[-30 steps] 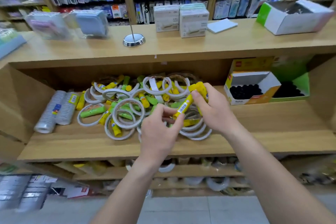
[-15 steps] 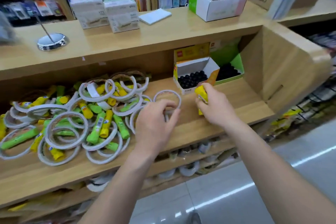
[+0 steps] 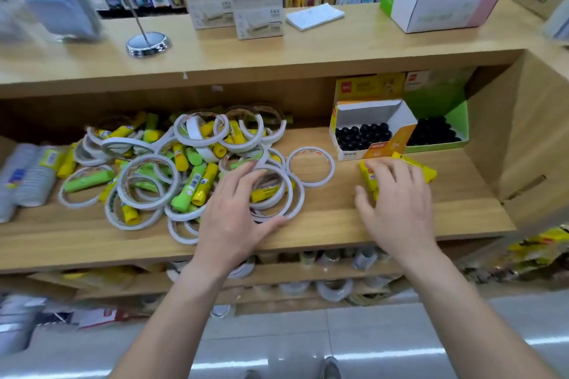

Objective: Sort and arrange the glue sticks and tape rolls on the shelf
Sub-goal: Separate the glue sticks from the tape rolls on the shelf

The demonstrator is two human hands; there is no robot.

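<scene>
Two hands, fingers (image 3: 246,168) spread | left hand (image 3: 237,212) over tape rolls (image 3: 310,167) | right hand (image 3: 397,203) half-hides yellow glue sticks (image 3: 422,170)

"deli" on white box (image 3: 257,14)

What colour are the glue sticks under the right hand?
Yellow glue sticks beneath the right hand, clearest in the head view.

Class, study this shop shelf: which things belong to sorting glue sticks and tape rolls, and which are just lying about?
Job: tape rolls, green glue sticks, yellow glue sticks under the right hand, left hand over the rolls.
Lying about: open box of black items, white boxes, notepad, metal stand.
</scene>
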